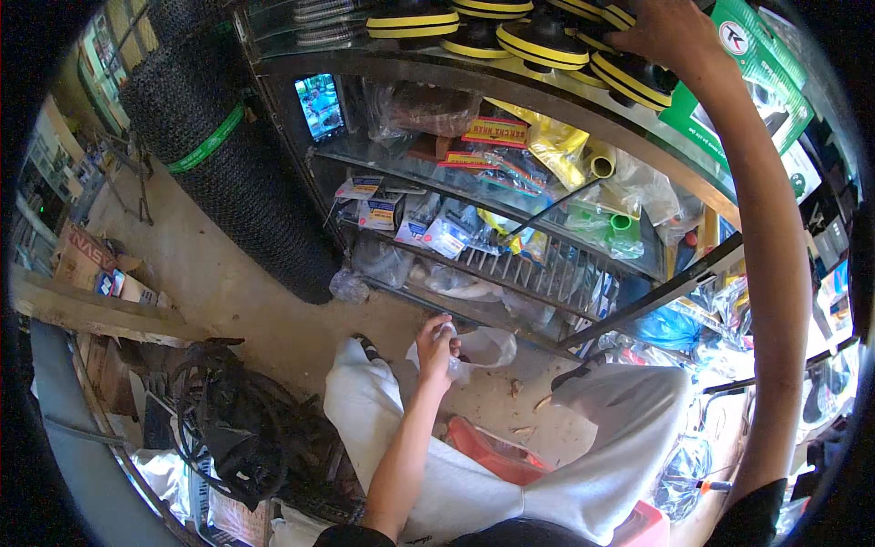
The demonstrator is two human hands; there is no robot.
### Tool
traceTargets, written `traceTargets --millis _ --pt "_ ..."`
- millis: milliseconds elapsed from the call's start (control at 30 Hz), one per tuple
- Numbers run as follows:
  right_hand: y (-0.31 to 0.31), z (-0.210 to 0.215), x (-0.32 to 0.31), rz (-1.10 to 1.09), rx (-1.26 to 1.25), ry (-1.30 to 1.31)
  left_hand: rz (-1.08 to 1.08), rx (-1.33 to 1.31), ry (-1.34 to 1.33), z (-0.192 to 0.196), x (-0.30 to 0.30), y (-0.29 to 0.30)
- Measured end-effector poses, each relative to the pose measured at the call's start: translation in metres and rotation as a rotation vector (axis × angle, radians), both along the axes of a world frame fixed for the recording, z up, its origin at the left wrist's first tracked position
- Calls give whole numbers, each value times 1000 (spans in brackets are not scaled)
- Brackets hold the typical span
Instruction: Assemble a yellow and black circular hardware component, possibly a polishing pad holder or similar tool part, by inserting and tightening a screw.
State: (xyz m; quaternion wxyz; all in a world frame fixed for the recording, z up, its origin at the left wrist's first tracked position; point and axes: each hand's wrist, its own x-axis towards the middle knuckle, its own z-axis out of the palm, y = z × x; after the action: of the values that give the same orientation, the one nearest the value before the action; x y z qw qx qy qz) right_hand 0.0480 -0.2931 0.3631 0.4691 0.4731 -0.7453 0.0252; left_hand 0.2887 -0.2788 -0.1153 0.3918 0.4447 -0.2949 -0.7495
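Note:
My left hand (437, 350) is closed round the gathered edge of a clear plastic bag (492, 348), held low in front of my knees. The bag's mouth spreads out to the right. My right arm stretches up to the top shelf at the upper right. There my right hand (663, 35) has its fingers curled at a black and yellow disc pad, partly cut off by the view's edge. Several more disc pads (544, 46) lie stacked beside it, black with yellow edges. A green and white box (729, 100) leans just right of my right wrist.
A glass display cabinet with a dark shelf edge (456, 62) holds packaged goods and a lit phone screen (319, 106). A tall black mesh roll (228, 173) with a green band stands left. Black coils (232, 428) lie lower left. A red object (492, 451) lies between my legs.

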Motion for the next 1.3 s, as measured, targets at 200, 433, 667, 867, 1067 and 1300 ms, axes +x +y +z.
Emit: traceTargets --millis 200,433,667,867,1067,1300 --pt "-20 15 -5 -194 177 -215 -44 -1 4 0 -11 3" --pt "-7 26 -1 -148 -26 -98 -36 0 43 -1 -13 0" --pt "91 -71 41 649 -508 -388 11 -121 -34 2 9 -5" --pt "172 -294 104 381 -257 -1906 -124 -40 53 22 -15 11" --pt "204 -507 88 295 -764 -2261 -399 -4 167 27 -19 28" --pt "203 -544 103 101 -462 -2945 -573 175 485 20 -30 49"
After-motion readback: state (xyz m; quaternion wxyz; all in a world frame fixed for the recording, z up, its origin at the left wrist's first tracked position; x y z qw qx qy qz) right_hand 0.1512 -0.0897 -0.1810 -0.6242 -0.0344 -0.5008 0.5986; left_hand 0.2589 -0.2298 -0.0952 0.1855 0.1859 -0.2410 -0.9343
